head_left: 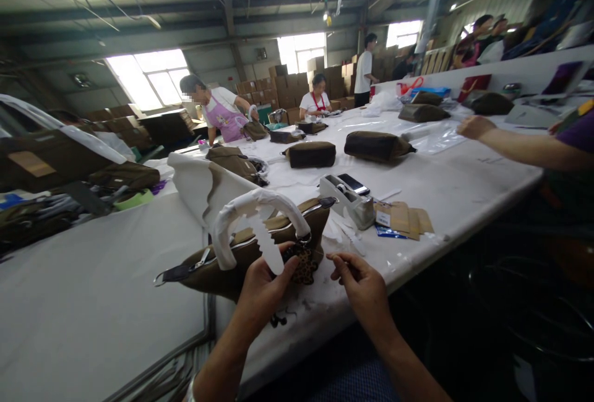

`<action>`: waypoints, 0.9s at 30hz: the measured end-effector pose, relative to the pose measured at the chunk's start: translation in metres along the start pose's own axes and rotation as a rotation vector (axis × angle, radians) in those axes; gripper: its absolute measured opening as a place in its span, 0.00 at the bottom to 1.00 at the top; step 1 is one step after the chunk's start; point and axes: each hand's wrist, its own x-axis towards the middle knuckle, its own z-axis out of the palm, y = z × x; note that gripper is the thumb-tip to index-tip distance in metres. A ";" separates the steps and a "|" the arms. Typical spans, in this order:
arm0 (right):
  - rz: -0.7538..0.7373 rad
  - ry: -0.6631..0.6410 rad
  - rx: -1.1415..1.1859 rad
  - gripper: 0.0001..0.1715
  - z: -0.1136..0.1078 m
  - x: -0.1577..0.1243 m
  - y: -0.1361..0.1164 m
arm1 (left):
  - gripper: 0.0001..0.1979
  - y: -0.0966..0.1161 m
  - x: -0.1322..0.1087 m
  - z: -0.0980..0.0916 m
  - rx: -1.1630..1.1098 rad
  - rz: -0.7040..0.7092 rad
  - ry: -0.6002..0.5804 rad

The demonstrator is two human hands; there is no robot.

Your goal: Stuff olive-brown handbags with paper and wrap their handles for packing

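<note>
An olive-brown handbag (195, 272) with dark end tabs lies before me on the white table, its metal zipper facing up. White wrapping covers its arched handle (260, 195). My left hand (262, 284) is closed at the bag's near side, around a leopard-print charm (305, 266) hanging by the handle ring (303, 239). A white notched strip (265, 241) runs from the handle down to my left thumb. To the right of the charm, my right hand (364, 284) pinches a thin string, whose full course is too fine to follow.
Beyond the bag stand a tape dispenser (355, 204), a phone (353, 183) and brown cards (403, 218). Several more bags (309, 154) lie across the table (482, 179). A co-worker's arm (510, 142) reaches in from the right. Other people work farther back.
</note>
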 end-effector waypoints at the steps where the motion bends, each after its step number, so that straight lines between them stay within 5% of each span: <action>1: 0.001 0.000 -0.003 0.27 0.000 0.000 0.000 | 0.26 0.000 0.000 0.000 0.010 0.003 0.002; 19: 0.039 -0.058 0.040 0.25 0.007 0.002 0.002 | 0.26 0.003 -0.001 0.006 -0.047 -0.012 -0.014; 27: -0.031 -0.029 0.018 0.22 0.004 -0.001 -0.006 | 0.22 0.001 -0.003 0.006 0.156 0.135 0.037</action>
